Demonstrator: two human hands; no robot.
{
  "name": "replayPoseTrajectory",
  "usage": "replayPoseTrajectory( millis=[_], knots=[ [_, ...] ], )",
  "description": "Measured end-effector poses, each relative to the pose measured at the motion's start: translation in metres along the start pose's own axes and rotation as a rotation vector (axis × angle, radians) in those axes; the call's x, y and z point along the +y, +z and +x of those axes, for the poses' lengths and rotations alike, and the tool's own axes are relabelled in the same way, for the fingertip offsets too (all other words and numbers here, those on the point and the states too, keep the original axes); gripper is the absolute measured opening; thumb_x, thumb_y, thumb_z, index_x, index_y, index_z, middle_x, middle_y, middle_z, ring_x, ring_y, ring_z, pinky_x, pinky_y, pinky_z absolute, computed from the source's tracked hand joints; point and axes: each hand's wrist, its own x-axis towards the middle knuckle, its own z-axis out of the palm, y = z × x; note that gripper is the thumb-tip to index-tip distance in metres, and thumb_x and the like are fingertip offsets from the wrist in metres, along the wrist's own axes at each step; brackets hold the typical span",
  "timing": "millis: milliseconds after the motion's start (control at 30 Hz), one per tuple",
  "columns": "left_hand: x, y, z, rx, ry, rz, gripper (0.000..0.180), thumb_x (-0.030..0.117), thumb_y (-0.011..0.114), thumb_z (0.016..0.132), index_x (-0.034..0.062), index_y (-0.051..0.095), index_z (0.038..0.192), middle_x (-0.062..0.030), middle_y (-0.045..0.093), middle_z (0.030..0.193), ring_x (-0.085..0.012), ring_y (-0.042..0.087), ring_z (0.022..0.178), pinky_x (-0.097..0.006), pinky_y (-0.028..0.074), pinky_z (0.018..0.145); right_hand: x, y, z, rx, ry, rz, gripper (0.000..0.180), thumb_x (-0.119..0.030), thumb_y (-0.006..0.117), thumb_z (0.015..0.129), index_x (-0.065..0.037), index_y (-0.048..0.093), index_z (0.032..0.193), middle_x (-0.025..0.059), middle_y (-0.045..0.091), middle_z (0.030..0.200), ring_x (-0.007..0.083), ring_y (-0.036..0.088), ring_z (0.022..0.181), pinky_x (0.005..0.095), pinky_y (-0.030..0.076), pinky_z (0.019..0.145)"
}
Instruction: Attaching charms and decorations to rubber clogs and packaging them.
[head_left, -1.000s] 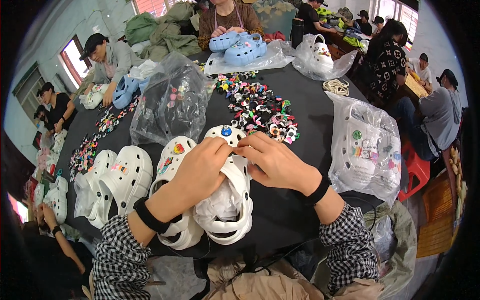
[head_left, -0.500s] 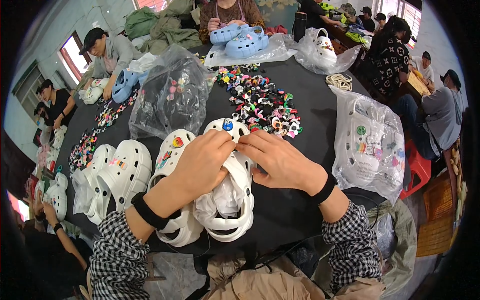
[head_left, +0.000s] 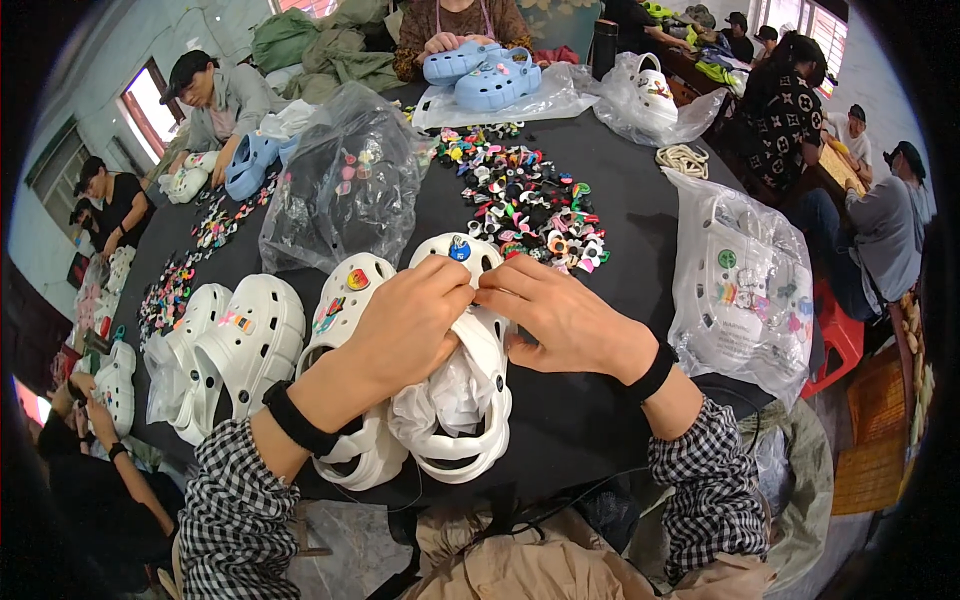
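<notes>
White clog [head_left: 488,345] is being kept on the black tabletop [head_left: 620,260], toe pointing away; its upper is being covered by left hand [head_left: 408,315] and right hand [head_left: 572,315], fingertips being held close together just behind a blue charm [head_left: 459,248]; whether they are being clamped on a small part or on the clog itself cannot be told, pinch point being masked by the fingers; progress is being judged as part-way: blue charm is being carried on the toe, and on the neighbouring clog [head_left: 365,300] a red-and-yellow charm [head_left: 357,279] and a multicoloured charm [head_left: 328,315] are being carried; loose charms [head_left: 530,200] are being kept piled beyond; count left cannot be read, mid-upper holes being hidden; neighbouring clog is being partly blocked by left forearm; crumpled filling [head_left: 445,405] is being seen in the opening, paper or plastic being hard to tell; bagged clogs [head_left: 740,300] are being blurred by their film
</notes>
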Motion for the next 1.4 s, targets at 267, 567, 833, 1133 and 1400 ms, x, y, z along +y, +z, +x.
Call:
replayPoseTrajectory(
  millis=[267, 567, 833, 1133, 1400],
  knots=[
    [0.002, -0.005, 0.0, 0.003, 0.034, 0.037, 0.037, 0.003, 0.066, 0.068, -0.0028, 0.065, 0.104, -0.0122, 0.058, 0.105, -0.0313, 0.058, 0.103, -0.041, 0.049, 0.086, -0.001, 0.001, -0.004, 0.006, -0.002, -0.008, 0.045, -0.002, 0.065, 0.069, 0.001, 0.061, 0.114, 0.0128, 0.056, 0.11, 0.0326, 0.055, 0.102, 0.0393, 0.052, 0.087],
    [0.008, -0.009, -0.004, -0.01, 0.003, 0.034, 0.04, -0.003, 0.065, 0.071, -0.0044, 0.063, 0.112, -0.0157, 0.06, 0.115, -0.0332, 0.059, 0.11, -0.042, 0.05, 0.091, 0.003, 0.0, -0.007, 0.062, 0.03, 0.095, 0.045, -0.002, 0.065, 0.074, 0.001, 0.061, 0.119, 0.0155, 0.055, 0.112, 0.0332, 0.055, 0.105, 0.0408, 0.052, 0.087],
    [0.005, -0.008, -0.007, -0.026, 0.011, 0.003, 0.041, -0.003, 0.061, 0.076, -0.0057, 0.058, 0.117, -0.0201, 0.06, 0.124, -0.0372, 0.058, 0.116, -0.043, 0.048, 0.099, 0.035, -0.019, -0.02, 0.246, 0.488, -0.151, 0.022, -0.007, 0.064, 0.084, -0.006, 0.069, 0.105, 0.0127, 0.066, 0.102, 0.0338, 0.066, 0.092, 0.0438, 0.055, 0.078],
    [0.003, -0.014, -0.012, -0.023, 0.01, -0.066, 0.044, 0.0, 0.061, 0.079, -0.0054, 0.058, 0.123, -0.0194, 0.059, 0.128, -0.0361, 0.057, 0.12, -0.042, 0.047, 0.102, 0.07, -0.015, -0.033, 0.114, 0.618, -0.296, 0.027, -0.009, 0.07, 0.081, -0.009, 0.071, 0.107, 0.0102, 0.067, 0.104, 0.0332, 0.064, 0.099, 0.0434, 0.054, 0.084],
    [0.005, -0.034, -0.022, -0.094, 0.041, -0.012, 0.041, 0.012, 0.065, 0.087, -0.0006, 0.06, 0.125, -0.0161, 0.059, 0.132, -0.033, 0.058, 0.12, -0.042, 0.047, 0.101, 0.077, -0.018, -0.017, -0.085, 0.567, -0.375, 0.017, -0.012, 0.072, 0.08, -0.008, 0.069, 0.096, 0.009, 0.07, 0.098, 0.0322, 0.066, 0.098, 0.0439, 0.054, 0.082]
  ],
)
